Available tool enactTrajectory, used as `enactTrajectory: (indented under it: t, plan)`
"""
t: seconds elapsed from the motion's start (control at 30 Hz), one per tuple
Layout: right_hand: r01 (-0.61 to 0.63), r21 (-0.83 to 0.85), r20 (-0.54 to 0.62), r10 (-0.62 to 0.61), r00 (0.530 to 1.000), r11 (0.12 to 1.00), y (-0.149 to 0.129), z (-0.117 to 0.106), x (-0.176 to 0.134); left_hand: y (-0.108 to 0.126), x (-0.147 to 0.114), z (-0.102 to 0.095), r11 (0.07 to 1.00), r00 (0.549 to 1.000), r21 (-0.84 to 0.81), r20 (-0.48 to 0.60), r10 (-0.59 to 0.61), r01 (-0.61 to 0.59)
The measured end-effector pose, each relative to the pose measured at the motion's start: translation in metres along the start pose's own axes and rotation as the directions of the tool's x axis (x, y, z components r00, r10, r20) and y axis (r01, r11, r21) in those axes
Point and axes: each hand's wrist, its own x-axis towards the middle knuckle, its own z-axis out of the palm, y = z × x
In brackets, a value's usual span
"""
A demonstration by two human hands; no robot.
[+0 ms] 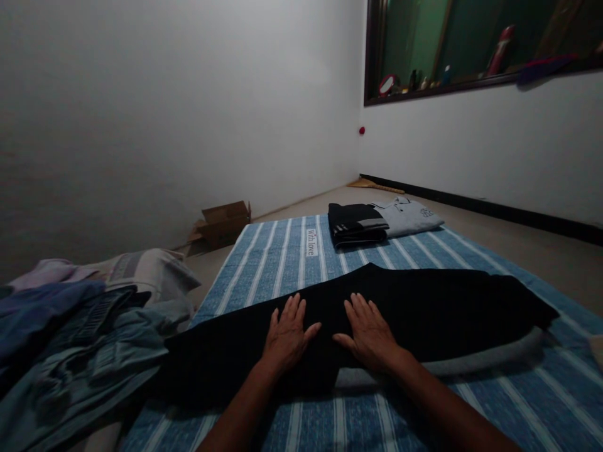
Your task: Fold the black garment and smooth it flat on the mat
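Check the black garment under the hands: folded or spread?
Folded lengthwise: black garment lies doubled, grey lower edge showing; both hands flat on it.

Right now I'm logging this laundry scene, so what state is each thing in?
Black garment: spread flat across the mat, grey lining showing at its near edge.
Left hand: open, palm down on the garment.
Right hand: open, palm down on it.
Dark folded clothes: folded, stacked.
Grey polo shirt: folded.
Brown cardboard box: flaps open.
Bluish clothes heap: unfolded, crumpled.

Both hands point(330, 336) flat, palms down
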Motion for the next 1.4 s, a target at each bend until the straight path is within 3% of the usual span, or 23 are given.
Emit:
enactTrajectory:
  t: [0.5,0.87,1.07,1.4]
  plan:
    - [-0.140,0.035,0.017,0.140,0.990,0.989,-0.002,-0.007,-0.013,-0.001,0.005,0.001,1.000,1.000,0.024,-0.009,-0.016,0.016]
    - [-0.219,-0.029,-0.042,0.218,0.975,0.975,0.045,-0.038,0.025,-0.001,0.007,-0.002,1.000,1.000,0.019,0.015,-0.024,0.024]
    - [-0.218,-0.064,0.017,0.219,0.976,0.974,0.057,-0.027,0.038,0.001,0.003,-0.002,1.000,0.999,0.015,0.024,-0.025,0.025]
    - [-0.220,-0.105,0.004,0.222,0.975,0.970,0.062,-0.016,0.038,0.002,-0.001,0.001,0.999,0.999,-0.036,0.026,-0.019,0.020]
